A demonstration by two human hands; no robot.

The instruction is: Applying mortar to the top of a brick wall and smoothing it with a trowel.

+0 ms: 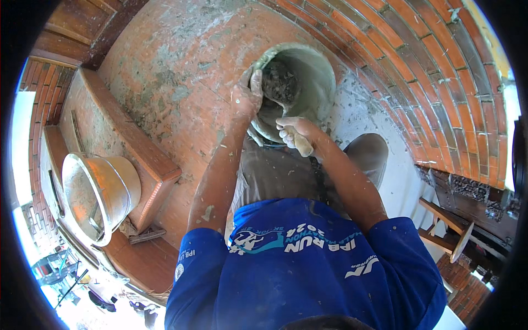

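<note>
A pale, mortar-smeared bucket stands tilted between my legs, its mouth toward me. My left hand is closed on the left side of its rim, the thumb over the edge. In my right hand is a trowel, its light wooden handle poking out below my closed fingers. The trowel's neck reaches into the bucket, where a lump of grey wet mortar covers the blade and hides its shape. More grey mortar coats the inner wall. Both hands and forearms carry splashes of it.
A second, cream bucket stands tilted on a lower step to the left, past a tiled step edge. Red brick wall rises at the right. Mortar spots the reddish floor. A wooden stand is at the lower right.
</note>
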